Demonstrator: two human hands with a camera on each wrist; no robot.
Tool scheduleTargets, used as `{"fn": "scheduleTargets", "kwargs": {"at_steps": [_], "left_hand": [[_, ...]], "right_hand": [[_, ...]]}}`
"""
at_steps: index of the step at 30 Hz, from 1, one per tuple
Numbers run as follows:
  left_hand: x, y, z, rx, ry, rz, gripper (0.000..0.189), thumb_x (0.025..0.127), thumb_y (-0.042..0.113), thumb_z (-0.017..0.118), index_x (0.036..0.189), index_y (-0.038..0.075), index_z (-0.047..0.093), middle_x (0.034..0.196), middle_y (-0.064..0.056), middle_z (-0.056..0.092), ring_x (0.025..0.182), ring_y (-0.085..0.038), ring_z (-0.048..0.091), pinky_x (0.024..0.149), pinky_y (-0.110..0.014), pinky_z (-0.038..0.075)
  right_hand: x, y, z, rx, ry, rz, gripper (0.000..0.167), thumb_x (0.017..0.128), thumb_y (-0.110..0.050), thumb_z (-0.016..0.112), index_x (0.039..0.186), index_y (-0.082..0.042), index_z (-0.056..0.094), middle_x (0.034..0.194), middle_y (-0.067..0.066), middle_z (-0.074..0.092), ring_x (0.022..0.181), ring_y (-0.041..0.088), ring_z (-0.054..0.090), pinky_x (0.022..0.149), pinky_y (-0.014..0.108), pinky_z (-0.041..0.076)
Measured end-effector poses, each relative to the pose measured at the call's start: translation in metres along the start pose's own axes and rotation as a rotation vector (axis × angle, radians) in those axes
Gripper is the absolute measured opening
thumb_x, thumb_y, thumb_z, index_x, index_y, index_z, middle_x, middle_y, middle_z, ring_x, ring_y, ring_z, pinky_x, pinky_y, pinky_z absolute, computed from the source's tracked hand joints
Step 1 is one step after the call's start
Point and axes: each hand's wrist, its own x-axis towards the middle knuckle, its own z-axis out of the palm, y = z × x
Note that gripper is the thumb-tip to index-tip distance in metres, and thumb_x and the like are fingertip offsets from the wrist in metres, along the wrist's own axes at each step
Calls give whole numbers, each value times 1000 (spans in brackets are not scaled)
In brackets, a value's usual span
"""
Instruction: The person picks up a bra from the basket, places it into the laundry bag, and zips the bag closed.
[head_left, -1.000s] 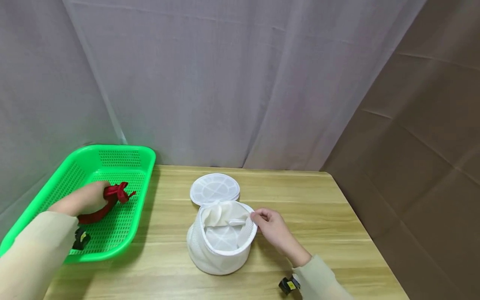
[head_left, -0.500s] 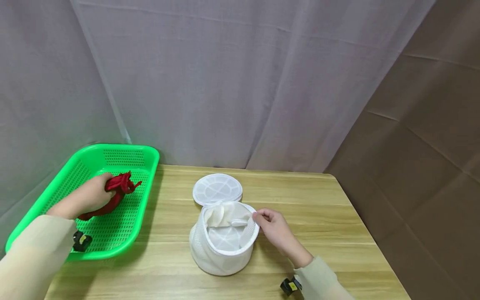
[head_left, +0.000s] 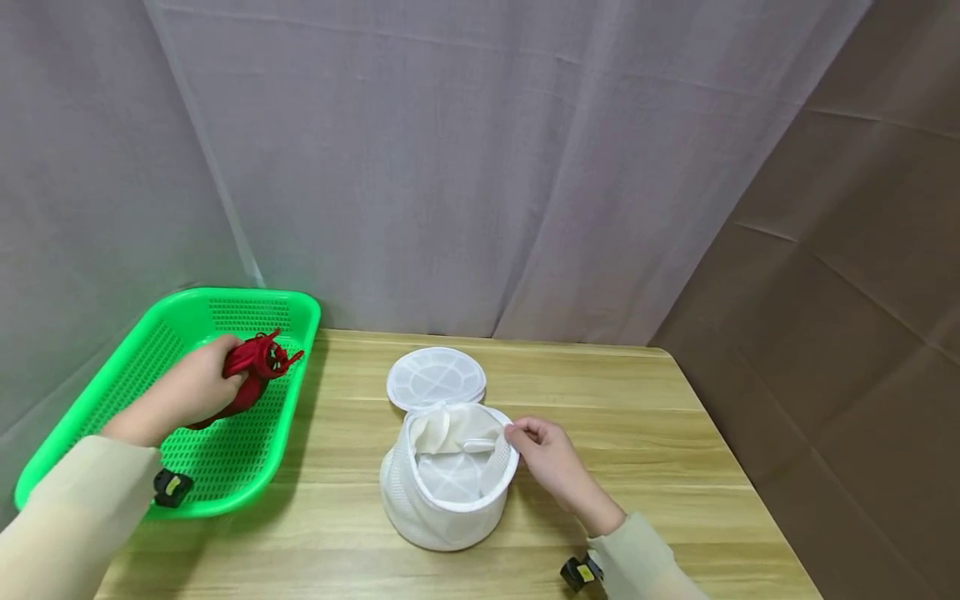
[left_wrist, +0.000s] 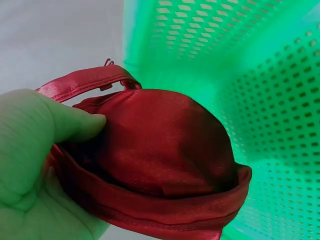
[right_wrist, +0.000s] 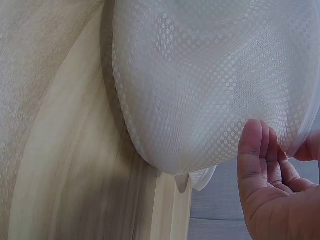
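Observation:
My left hand holds a red satin bra over the inside of a green plastic basket. In the left wrist view, the thumb presses on a rounded cup of the bra, and a strap loops above the hand. A white mesh laundry bag, round and upright, stands on the table with its lid flipped back behind it. My right hand pinches the right side of the bag's rim between thumb and fingers. The right wrist view shows those fingers against the mesh.
The wooden table runs back to a grey curtain. A brown cloth hangs along the right side. The basket's raised right wall stands between the bra and the mesh bag.
My left hand has lifted the bra from the basket's floor and moved it up and to the right. The right hand keeps its pinch on the bag's rim.

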Motion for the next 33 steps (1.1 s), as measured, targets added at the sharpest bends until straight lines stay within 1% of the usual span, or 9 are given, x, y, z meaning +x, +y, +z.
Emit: {"fn": "scheduleTargets", "kwargs": {"at_steps": [3, 8, 10, 12, 14, 16, 20, 27, 33], "left_hand": [[1, 12, -1, 6, 41, 32, 26, 89, 5, 57, 112, -4, 49, 83, -12, 60, 74, -27, 55, 64, -42, 46], [1, 29, 1, 16, 97, 87, 29, 88, 3, 56, 114, -5, 48, 84, -13, 60, 71, -25, 54, 61, -41, 46], [1, 34, 2, 27, 121, 110, 29, 87, 2, 56, 114, -4, 48, 84, -12, 59, 69, -24, 53, 60, -39, 46], [1, 39, 4, 40, 148, 136, 28, 87, 2, 56, 113, -3, 49, 85, -10, 58, 69, -23, 53, 60, -38, 46], [1, 44, 5, 57, 176, 162, 26, 87, 2, 56, 112, -1, 49, 86, -9, 57, 70, -23, 53, 60, -38, 46], [2, 49, 7, 76, 201, 192, 24, 88, 3, 57, 111, 2, 50, 88, -7, 56, 71, -22, 53, 62, -38, 47], [2, 59, 10, 102, 226, 249, 25, 88, 4, 60, 111, 4, 51, 93, -6, 57, 77, -22, 55, 65, -39, 49], [1, 75, 20, 136, 279, 363, 33, 86, 4, 65, 116, 5, 51, 101, -7, 59, 85, -24, 61, 69, -43, 54], [1, 95, 33, 142, 310, 443, 37, 83, 3, 67, 116, 3, 52, 101, -10, 60, 86, -26, 63, 71, -45, 54]], "right_hand": [[2, 0, -1, -14, 5, -1, 20, 97, -17, 58, 98, 0, 67, 86, 9, 68, 78, 18, 62, 69, 29, 53], [3, 0, -2, -34, 4, -3, 19, 97, -18, 58, 97, -2, 67, 84, 8, 67, 76, 19, 61, 71, 37, 54], [4, 1, -2, -35, -2, -8, 19, 97, -18, 58, 97, -1, 67, 85, 9, 67, 77, 19, 61, 71, 36, 54], [4, 1, -2, -32, -7, -14, 20, 97, -18, 58, 98, 0, 67, 85, 9, 67, 77, 19, 62, 70, 33, 54], [5, 2, -2, -24, -12, -20, 21, 97, -18, 58, 99, 0, 67, 87, 9, 68, 79, 19, 63, 69, 29, 54], [6, 2, -1, -13, -15, -20, 21, 97, -18, 57, 99, 1, 67, 87, 10, 68, 80, 20, 63, 70, 29, 54], [6, 1, -1, -4, -21, -20, 20, 97, -17, 57, 99, 1, 67, 88, 10, 68, 81, 21, 64, 71, 30, 55], [7, 0, -1, -41, -10, -21, 20, 97, -18, 58, 99, -2, 67, 85, 8, 67, 77, 19, 62, 71, 37, 54], [1, -8, 0, -60, -2, 0, 18, 98, -15, 57, 99, 0, 67, 85, 9, 67, 76, 19, 61, 68, 31, 54]]}}
